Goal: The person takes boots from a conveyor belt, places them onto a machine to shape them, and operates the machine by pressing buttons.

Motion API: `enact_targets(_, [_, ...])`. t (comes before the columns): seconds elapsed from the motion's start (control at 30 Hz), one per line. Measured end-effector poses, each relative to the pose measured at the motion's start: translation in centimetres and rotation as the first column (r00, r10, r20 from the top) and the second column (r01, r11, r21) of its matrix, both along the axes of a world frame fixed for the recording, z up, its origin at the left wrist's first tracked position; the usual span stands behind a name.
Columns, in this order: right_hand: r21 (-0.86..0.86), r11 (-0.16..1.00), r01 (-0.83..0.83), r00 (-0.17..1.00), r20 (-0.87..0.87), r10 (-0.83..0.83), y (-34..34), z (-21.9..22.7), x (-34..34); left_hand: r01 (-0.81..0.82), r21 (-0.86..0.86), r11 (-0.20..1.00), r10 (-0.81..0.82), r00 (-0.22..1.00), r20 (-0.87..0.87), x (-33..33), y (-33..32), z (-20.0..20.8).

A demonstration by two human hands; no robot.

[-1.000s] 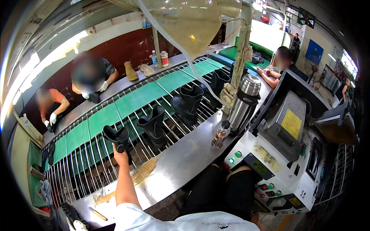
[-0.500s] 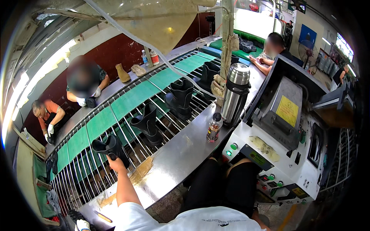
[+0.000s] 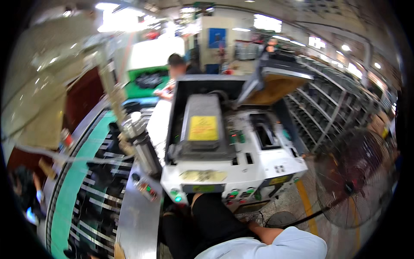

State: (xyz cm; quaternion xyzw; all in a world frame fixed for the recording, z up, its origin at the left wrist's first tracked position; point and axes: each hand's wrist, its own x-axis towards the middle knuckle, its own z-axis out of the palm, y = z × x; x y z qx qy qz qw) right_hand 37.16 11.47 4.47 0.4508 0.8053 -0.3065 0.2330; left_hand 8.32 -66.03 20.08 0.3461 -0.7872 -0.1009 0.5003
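Black boots (image 3: pixel 101 175), smeared by motion blur, now sit far to the left, over the metal bars beside a green strip (image 3: pixel 69 203); half a second ago they were nearer the middle, one of them held in the left hand. That hand is now out of view, so whether it is spread or gripping I cannot tell. Next comes the steel tabletop (image 3: pixel 138 226), with a bottle (image 3: pixel 145 188) near its edge and a steel thermos (image 3: pixel 144 146) just beyond; both have shifted left as the view swung right. The white machine (image 3: pixel 170 179), earlier at the right, fills the middle, its lid raised. Below it, the right forearm shows more fully, and the right hand (image 3: pixel 252 225) is beside the black-clad thigh; its fingers are too hidden to tell their spread or any hold. Rightmost, a large fan (image 3: pixel 349 185) has come into view.
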Motion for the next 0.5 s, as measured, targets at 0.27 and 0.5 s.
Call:
enact_targets(0.27, [-0.119, 0.991, -0.055, 0.992, -0.116, 0.041, -1.0, -2.6, 2.6, 0.703, -0.092, 0.706, -0.648, 0.692, 0.319, 2.7, 18.8, 2.0])
enact_targets(0.5, [-0.219, 0.972, -0.082, 0.996, -0.061, 0.07, 1.4, -10.0, 3.5, 0.881, -0.014, 0.473, -0.678, 0.373, 0.634, 2.7, 23.1, -0.3])
